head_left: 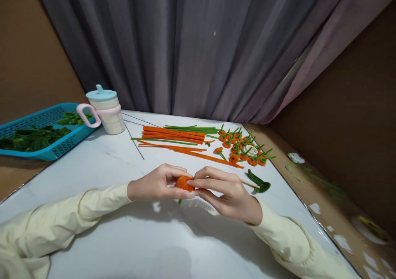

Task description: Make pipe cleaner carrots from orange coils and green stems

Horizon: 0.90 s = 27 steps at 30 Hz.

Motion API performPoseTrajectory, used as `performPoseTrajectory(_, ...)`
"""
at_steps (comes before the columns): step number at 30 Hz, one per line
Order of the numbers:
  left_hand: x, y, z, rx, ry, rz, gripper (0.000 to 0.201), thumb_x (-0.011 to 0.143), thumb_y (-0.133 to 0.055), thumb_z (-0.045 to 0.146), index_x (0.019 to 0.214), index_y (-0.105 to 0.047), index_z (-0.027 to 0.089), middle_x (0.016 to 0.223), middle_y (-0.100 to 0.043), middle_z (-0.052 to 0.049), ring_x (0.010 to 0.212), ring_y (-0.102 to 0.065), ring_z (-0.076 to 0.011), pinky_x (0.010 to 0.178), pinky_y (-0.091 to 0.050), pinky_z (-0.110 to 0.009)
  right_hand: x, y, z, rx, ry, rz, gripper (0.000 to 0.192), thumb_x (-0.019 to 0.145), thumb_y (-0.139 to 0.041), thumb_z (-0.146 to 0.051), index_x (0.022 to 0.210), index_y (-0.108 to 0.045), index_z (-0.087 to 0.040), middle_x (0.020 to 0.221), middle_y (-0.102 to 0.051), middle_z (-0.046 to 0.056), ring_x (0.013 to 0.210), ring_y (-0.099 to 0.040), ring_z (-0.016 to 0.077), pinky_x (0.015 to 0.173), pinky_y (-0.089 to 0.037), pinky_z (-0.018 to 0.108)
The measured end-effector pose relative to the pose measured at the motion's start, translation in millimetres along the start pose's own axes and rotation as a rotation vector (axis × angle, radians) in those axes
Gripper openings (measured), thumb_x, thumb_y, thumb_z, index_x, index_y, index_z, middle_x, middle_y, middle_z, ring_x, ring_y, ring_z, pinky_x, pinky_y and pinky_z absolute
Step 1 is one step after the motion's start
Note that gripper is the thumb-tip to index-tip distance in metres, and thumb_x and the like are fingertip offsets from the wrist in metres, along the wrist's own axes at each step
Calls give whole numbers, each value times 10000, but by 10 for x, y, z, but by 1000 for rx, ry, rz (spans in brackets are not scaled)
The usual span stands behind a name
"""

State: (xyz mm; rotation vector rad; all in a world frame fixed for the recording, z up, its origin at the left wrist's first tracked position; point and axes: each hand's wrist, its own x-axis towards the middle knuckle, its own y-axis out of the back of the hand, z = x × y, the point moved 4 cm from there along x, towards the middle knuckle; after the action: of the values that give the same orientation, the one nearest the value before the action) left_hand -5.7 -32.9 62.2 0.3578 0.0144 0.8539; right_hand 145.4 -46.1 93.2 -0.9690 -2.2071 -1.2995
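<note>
Both hands meet over the middle of the white table. Between them sits an orange pipe-cleaner flower with a short green stem poking out below. My left hand pinches it from the left, and my right hand pinches it from the right with thumb and forefinger. A thin wooden stick with a green pipe-cleaner leaf wound at its end lies just right of my right hand.
Straight orange pipe cleaners and green ones lie behind the hands. A pile of finished orange flowers lies to their right. A lidded cup and a blue basket of green pieces stand at the back left.
</note>
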Motion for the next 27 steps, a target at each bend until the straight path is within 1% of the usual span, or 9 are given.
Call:
performPoseTrajectory(6, -12, 1, 20, 4, 2, -10, 159, 778, -637, 264, 715, -593, 124, 649, -482, 28, 611, -431, -95, 574, -353, -226, -1, -11, -1, -9, 37, -43, 232, 868, -483, -25, 1039, -617, -106, 895, -593, 128, 784, -564, 151, 654, -501, 269)
performPoseTrajectory(10, -7, 13, 23, 86, -11, 10, 166, 781, -637, 272, 705, -589, 131, 651, -461, 34, 613, -404, -93, 580, -337, -227, -36, -40, 9, -159, 89, -68, 236, 885, -447, -30, 1047, -603, -99, 881, -603, 128, 748, -544, 152, 620, -487, 275)
performPoseTrajectory(13, 8, 26, -28, 36, 61, 33, 185, 777, -639, 306, 717, -585, 139, 659, -455, 38, 626, -403, -95, 590, -340, -222, -60, -59, 46, -267, 109, -63, 244, 891, -440, -37, 1069, -600, -84, 893, -613, 144, 749, -549, 167, 588, -478, 285)
performPoseTrajectory(15, 22, 22, -83, -42, 132, 20, 219, 790, -618, 363, 768, -602, 146, 656, -470, 37, 622, -417, -97, 588, -345, -221, -62, -54, 91, -221, 78, -27, 254, 896, -444, -51, 1086, -606, -93, 893, -608, 136, 758, -562, 165, 591, -486, 280)
performPoseTrajectory(16, 29, 19, -110, -80, 163, 12, 263, 808, -587, 407, 776, -605, 146, 639, -471, 38, 606, -420, -97, 581, -346, -223, -58, -44, 121, -164, 38, 4, 246, 897, -456, -68, 1079, -618, -107, 880, -603, 122, 757, -568, 159, 601, -493, 275)
performPoseTrajectory(18, 44, 17, -155, -133, 220, 15, 411, 853, -473, 509, 706, -585, 141, 582, -459, 37, 556, -420, -97, 566, -347, -234, -45, -22, 201, -15, -98, 66, 205, 892, -503, -116, 1027, -657, -136, 840, -593, 87, 706, -572, 137, 596, -503, 256)
performPoseTrajectory(21, 59, 37, -186, -167, 278, 73, 581, 890, -290, 588, 579, -508, 149, 533, -459, 19, 517, -436, -108, 575, -363, -260, -39, -14, 338, 253, -386, 128, 139, 859, -581, -207, 903, -702, -154, 809, -581, 49, 557, -541, 91, 498, -491, 222)
performPoseTrajectory(24, 68, 47, -150, -82, 229, 84, 539, 904, -297, 557, 635, -528, 151, 586, -491, 9, 559, -452, -117, 617, -379, -267, -54, -32, 434, 471, -621, 147, 160, 821, -632, -288, 821, -708, -147, 796, -573, 27, 491, -518, 67, 469, -475, 216)
performPoseTrajectory(27, 58, 47, -126, 5, 180, 106, 461, 910, -337, 519, 687, -518, 159, 637, -487, 14, 592, -447, -115, 620, -377, -257, -78, -69, 490, 600, -785, 128, 218, 787, -668, -347, 812, -698, -132, 715, -575, 6, 477, -519, 68, 478, -459, 216)
